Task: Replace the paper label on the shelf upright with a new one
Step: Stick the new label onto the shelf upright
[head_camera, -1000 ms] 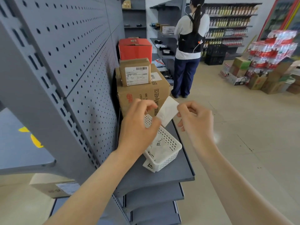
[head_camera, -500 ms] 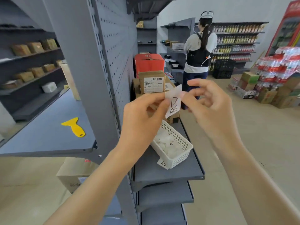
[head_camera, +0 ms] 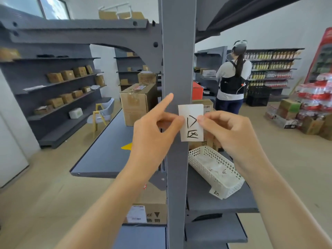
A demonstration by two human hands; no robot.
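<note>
Label [head_camera: 191, 123] now up against the upright [head_camera: 177, 69], not down over the basket [head_camera: 215, 169] like a second ago. Pinched at both side edges, left hand [head_camera: 152, 130] and right hand [head_camera: 228, 130], fingers closed on paper, left index sticking out. Overhanging the right edge a bit. Probably just needs centring and pressing flat. Can't tell if stuck yet.

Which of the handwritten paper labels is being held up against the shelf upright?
The paper label pinched between the left hand and right hand, at the upright. The others lie in or hang from the white basket.
</note>
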